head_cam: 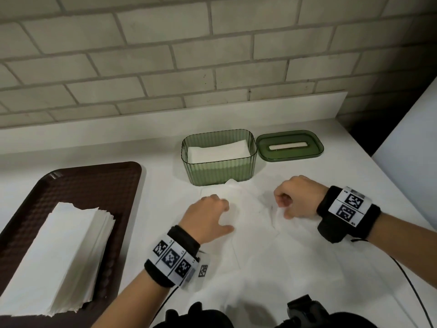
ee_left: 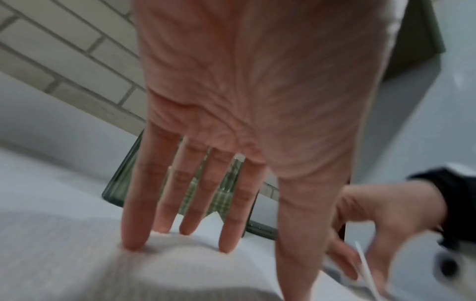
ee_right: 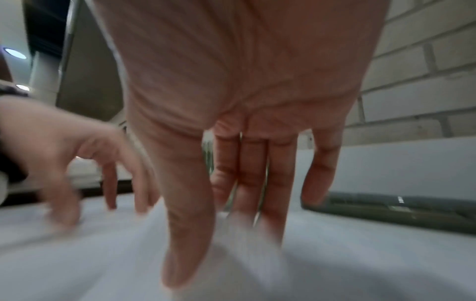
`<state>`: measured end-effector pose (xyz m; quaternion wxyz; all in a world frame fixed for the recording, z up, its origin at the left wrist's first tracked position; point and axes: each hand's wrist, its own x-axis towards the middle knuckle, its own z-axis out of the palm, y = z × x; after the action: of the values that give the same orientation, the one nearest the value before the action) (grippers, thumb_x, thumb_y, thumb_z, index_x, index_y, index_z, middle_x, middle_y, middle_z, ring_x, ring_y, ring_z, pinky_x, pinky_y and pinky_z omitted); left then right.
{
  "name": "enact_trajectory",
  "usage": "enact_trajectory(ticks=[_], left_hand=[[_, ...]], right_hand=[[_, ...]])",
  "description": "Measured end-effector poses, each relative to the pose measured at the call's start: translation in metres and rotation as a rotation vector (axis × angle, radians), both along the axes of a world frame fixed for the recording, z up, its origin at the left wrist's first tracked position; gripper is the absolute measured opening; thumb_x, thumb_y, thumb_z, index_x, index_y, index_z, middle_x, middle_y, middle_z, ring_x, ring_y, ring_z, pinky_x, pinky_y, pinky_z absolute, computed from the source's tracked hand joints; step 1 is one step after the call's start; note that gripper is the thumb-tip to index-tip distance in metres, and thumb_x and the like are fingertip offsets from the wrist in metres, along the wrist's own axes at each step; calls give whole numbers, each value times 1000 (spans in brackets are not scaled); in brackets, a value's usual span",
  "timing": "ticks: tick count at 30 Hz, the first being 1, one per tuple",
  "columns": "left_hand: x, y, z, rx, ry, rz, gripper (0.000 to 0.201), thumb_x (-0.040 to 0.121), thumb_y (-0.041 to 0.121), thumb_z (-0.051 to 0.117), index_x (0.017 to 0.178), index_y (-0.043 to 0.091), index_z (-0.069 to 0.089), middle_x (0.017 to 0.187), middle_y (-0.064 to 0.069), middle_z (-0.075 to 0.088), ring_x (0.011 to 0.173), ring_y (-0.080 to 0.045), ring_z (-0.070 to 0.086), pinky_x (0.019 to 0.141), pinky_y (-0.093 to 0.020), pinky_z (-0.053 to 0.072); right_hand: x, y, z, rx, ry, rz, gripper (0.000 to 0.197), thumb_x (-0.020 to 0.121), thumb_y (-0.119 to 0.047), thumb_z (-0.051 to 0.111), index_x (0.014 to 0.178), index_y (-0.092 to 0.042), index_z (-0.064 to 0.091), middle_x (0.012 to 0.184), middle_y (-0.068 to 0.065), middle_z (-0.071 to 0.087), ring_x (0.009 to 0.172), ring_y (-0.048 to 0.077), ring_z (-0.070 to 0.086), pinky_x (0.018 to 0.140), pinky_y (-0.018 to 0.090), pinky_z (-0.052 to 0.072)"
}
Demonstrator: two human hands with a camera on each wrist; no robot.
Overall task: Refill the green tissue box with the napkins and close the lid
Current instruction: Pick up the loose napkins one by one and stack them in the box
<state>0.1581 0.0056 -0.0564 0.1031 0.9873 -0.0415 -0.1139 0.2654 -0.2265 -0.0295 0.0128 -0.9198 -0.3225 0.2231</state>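
Observation:
The green tissue box (head_cam: 218, 172) stands open at the back of the counter with white napkins (head_cam: 218, 151) inside. Its green lid (head_cam: 289, 145) lies flat just right of it. One loose napkin (head_cam: 253, 233) is spread on the counter in front of the box. My left hand (head_cam: 224, 215) presses straight fingertips (ee_left: 131, 242) onto the napkin's left part (ee_left: 77, 264). My right hand (head_cam: 283, 209) pinches the napkin's right edge between thumb and fingers; the left wrist view shows that edge lifted (ee_left: 363, 262). The right wrist view is blurred, with the lid (ee_right: 386, 209) behind my fingers.
A dark brown tray (head_cam: 99, 183) at the left holds a stack of white napkins (head_cam: 59, 256). A brick wall (head_cam: 165, 55) and a low white ledge run behind the counter. The counter's right edge (head_cam: 369, 152) meets a white panel. Cables trail from both wristbands.

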Motion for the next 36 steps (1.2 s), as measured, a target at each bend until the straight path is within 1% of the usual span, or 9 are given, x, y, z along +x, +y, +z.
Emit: enact_trajectory(ticks=[5, 10, 15, 18, 20, 24, 28, 33, 36], left_hand=[[-9, -9, -4, 46, 45, -6, 86, 71, 68, 65, 141, 25, 40, 138, 3, 46, 122, -20, 47, 95, -37, 47], [-8, -4, 13, -383, 29, 65, 85, 69, 75, 62, 135, 23, 51, 140, 8, 52, 127, -8, 48, 106, -33, 41], [1, 6, 45, -960, -66, 131, 63, 66, 44, 76, 122, 18, 62, 116, -1, 70, 107, -14, 66, 98, -37, 50], [4, 21, 66, -1299, -127, 181, 77, 62, 22, 84, 132, 14, 51, 115, -16, 66, 100, -22, 68, 84, -31, 53], [11, 27, 76, -1392, -231, 257, 79, 65, 13, 86, 134, 18, 48, 107, -12, 66, 88, -19, 68, 77, -28, 55], [43, 42, 78, -1277, -511, 534, 49, 77, 6, 78, 120, 8, 53, 74, -3, 68, 64, -13, 63, 63, -26, 51], [76, 72, 72, -1073, -689, 629, 32, 80, 1, 73, 101, 13, 52, 72, -7, 68, 63, -11, 63, 64, -26, 50], [111, 93, 74, -845, -717, 438, 33, 82, -7, 65, 69, 20, 51, 69, 0, 58, 64, -5, 59, 63, -21, 48], [119, 94, 68, -658, -703, 355, 31, 80, -15, 53, 69, 13, 61, 77, -8, 67, 76, -18, 64, 74, -28, 51]], right_hand=[[14, 13, 61, 139, 13, 40, 19, 71, -14, 80, 80, -26, 68, 68, -10, 67, 60, -1, 58, 60, 19, 44], [26, 30, 126, 527, 102, 71, 21, 69, -7, 84, 83, -18, 73, 74, 3, 73, 60, 6, 62, 66, 23, 50], [49, 49, 146, 905, 111, -32, 23, 71, -1, 81, 92, -2, 71, 72, 11, 70, 59, 7, 61, 67, 20, 53], [69, 61, 132, 1069, 68, -190, 22, 70, -2, 82, 84, -12, 67, 56, -5, 66, 53, 4, 58, 56, 18, 50], [78, 71, 119, 1110, 13, -291, 28, 69, -5, 84, 75, -18, 60, 61, 4, 64, 56, 12, 57, 53, 21, 46], [89, 88, 96, 1150, -38, -406, 43, 68, -9, 84, 63, -20, 43, 71, 9, 57, 53, 18, 51, 56, 26, 44], [97, 98, 75, 1075, -138, -386, 37, 71, -16, 81, 58, -24, 47, 57, -3, 54, 51, 10, 46, 55, 21, 40], [99, 100, 56, 1069, -171, -327, 9, 75, -17, 78, 75, -24, 71, 72, 9, 72, 66, 16, 62, 67, 21, 48], [102, 101, 49, 1061, -148, -337, 5, 78, -19, 77, 83, -20, 78, 81, 5, 75, 76, 15, 65, 77, 20, 51]])
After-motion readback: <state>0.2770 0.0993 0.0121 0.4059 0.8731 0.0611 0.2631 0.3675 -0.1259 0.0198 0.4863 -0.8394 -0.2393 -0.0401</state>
